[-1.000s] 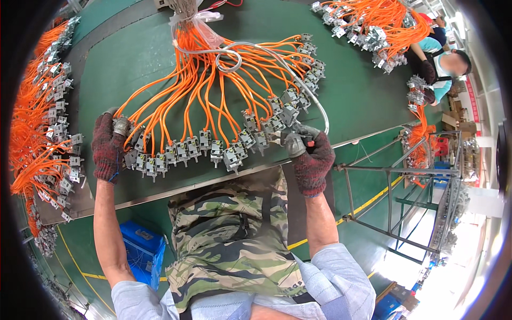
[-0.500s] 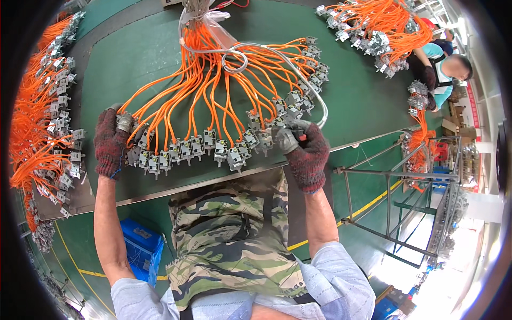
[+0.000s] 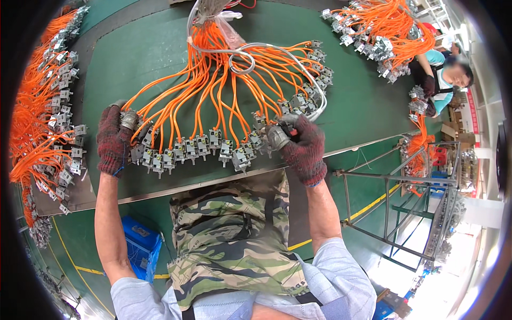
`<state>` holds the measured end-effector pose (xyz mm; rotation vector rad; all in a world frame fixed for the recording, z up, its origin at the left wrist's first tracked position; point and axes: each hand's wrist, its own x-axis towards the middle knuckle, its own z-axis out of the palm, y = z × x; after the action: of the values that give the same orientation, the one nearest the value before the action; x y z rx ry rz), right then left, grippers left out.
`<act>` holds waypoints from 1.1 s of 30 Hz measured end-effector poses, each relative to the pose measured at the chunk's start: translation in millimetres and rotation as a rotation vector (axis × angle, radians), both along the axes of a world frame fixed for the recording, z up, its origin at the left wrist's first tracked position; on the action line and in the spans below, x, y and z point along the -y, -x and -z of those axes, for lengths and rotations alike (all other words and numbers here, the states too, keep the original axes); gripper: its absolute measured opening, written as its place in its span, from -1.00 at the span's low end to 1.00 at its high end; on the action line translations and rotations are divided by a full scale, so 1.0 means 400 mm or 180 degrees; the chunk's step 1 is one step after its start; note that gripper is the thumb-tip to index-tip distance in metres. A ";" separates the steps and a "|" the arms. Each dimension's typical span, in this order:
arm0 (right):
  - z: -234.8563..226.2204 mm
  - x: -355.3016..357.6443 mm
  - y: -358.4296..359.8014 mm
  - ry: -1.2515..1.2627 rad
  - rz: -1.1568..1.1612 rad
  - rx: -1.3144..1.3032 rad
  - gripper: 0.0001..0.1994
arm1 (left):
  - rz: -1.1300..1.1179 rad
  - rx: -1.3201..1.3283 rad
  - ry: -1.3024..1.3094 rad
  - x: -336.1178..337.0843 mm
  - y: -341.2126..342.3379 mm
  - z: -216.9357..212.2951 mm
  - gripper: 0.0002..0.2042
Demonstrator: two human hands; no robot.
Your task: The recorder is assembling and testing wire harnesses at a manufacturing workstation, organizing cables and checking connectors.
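Observation:
A fan of orange cables (image 3: pixel 202 74) spreads toward me, each ending in a small grey metal switch-like block. These blocks (image 3: pixel 194 146) lie in a curved row along the near table edge. My left hand (image 3: pixel 113 140), in a dark red and grey knit glove with a taped thumb, closes around the row's left end; a cable runs in at its thumb. My right hand (image 3: pixel 304 146), gloved alike, has its fingers curled at the right part of the row, its taped thumb against the blocks. What it grips is mostly hidden.
A grey-white cable (image 3: pixel 298 58) loops over the bundle on the green table (image 3: pixel 362 101). More orange cable bundles lie left (image 3: pixel 40 128) and far right (image 3: pixel 394 32). A gloved co-worker (image 3: pixel 442 80) handles blocks there. A metal frame (image 3: pixel 394 181) and blue bin (image 3: pixel 140 242) stand below.
My right hand has shifted left along the row, closer to the middle blocks. My left hand stays at the left end. The whole bundle appears slightly farther right.

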<state>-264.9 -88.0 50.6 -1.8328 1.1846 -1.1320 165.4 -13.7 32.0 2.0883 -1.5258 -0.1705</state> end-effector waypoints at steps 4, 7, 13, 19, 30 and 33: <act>-0.040 -0.061 -0.020 -0.0531 0.0362 0.0680 -0.81 | -0.0001 -0.0037 0.0091 0.005 -0.002 -0.005 -0.57; 0.002 -0.094 -0.015 -0.0873 0.0481 0.0741 -0.75 | 0.0072 0.0080 0.0191 0.002 -0.025 0.023 -0.56; 0.009 -0.096 -0.015 -0.0443 0.0353 -0.0021 -0.71 | 0.0053 0.0170 0.0159 -0.001 -0.014 0.017 -0.56; -0.042 -0.098 -0.025 -0.0013 0.0190 -0.0698 -0.75 | 0.0039 0.0079 0.0123 -0.002 -0.006 0.009 -0.55; -0.001 -0.097 -0.012 -0.0484 0.0292 0.0270 -0.74 | -0.0005 0.0055 0.0056 0.007 0.004 -0.002 -0.54; -0.038 -0.116 -0.048 -0.0854 0.0535 0.0718 -0.69 | -0.0048 0.0000 0.0116 -0.005 0.002 0.004 -0.56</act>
<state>-245.7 -41.5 65.8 -1.3878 1.3045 -1.1735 164.6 -11.6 30.3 2.0708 -1.5018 -0.1360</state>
